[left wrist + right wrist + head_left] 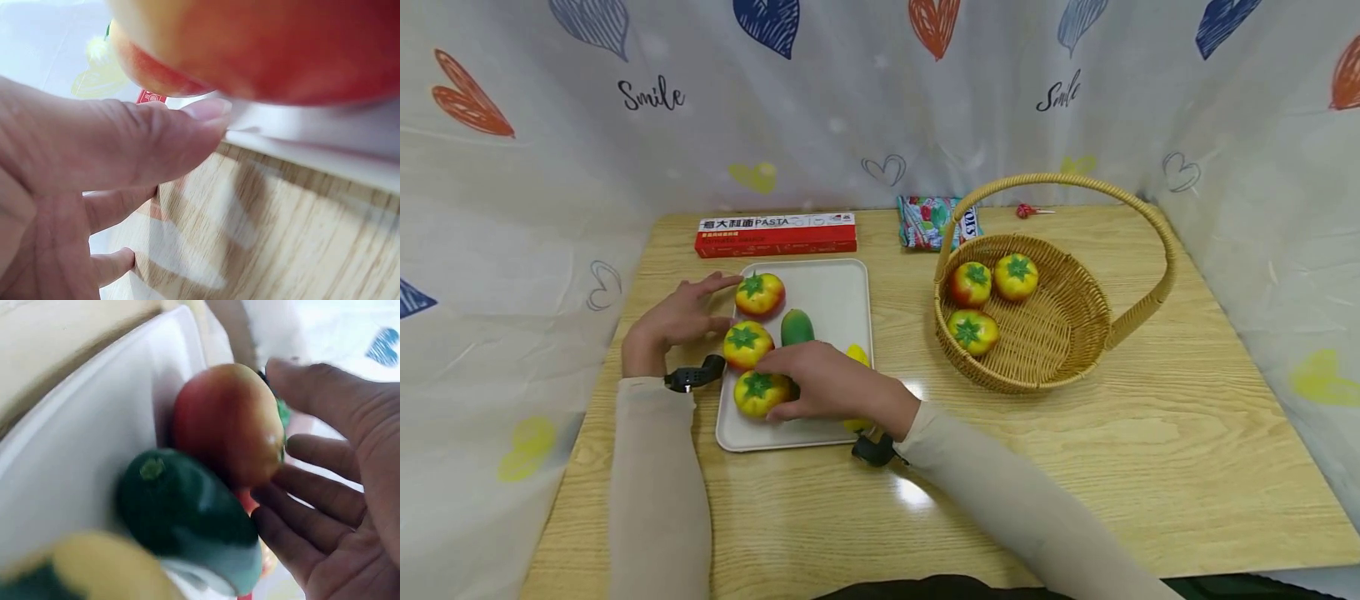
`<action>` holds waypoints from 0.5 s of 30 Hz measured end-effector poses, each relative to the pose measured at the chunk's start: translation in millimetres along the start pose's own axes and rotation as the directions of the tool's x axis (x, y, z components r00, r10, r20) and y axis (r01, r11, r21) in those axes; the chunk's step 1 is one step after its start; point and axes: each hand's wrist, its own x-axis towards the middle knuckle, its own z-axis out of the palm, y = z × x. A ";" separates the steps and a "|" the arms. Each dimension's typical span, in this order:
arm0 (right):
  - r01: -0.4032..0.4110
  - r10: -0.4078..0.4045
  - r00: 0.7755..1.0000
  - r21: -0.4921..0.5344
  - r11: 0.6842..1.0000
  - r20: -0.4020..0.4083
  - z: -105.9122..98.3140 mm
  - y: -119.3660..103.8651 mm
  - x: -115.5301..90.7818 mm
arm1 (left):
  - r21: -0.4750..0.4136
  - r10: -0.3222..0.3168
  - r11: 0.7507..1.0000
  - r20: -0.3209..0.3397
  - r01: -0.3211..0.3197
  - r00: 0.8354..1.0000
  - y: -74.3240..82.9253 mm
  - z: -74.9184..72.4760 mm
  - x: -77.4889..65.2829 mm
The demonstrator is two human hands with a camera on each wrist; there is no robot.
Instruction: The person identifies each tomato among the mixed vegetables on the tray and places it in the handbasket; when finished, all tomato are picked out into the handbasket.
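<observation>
A white tray (838, 287) holds a column of three red-and-yellow tomatoes along its left side: a far one (762, 297), a middle one (747, 345) and a near one (758, 395). My left hand (683, 321) reaches over the tray's left edge, index finger by the far tomato and thumb by the middle one. In the left wrist view, the thumb (156, 147) lies just below a tomato's red side. My right hand (831, 382) spreads loosely at the near tomato, fingertips close to its leafy top. Beside it lies a dark green, mango-like fruit (187, 512). My right hand partly covers a yellow item (857, 356).
A wicker basket (1078, 325) with a tall arched handle stands to the right, with three more tomatoes inside. Behind are a red-and-white pasta box (775, 235), a colourful candy bag (925, 223) and a red lollipop (1024, 211). A patterned curtain borders the wooden table.
</observation>
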 end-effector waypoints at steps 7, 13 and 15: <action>0.036 -0.033 0.999 -0.098 0.995 0.037 11.1 -8.2 10.5 | -0.007 0.021 1.000 0.008 -0.021 1.000 0.4 -1.8 -0.8; 0.050 -0.049 0.998 -0.044 0.998 0.031 8.8 -11.3 6.2 | -0.022 0.011 1.000 0.011 -0.011 1.000 -1.4 -1.5 0.2; 0.056 -0.056 0.998 0.011 0.998 -0.002 2.9 -9.8 -1.5 | -0.025 0.007 1.000 0.013 -0.007 1.000 -1.8 -1.2 0.6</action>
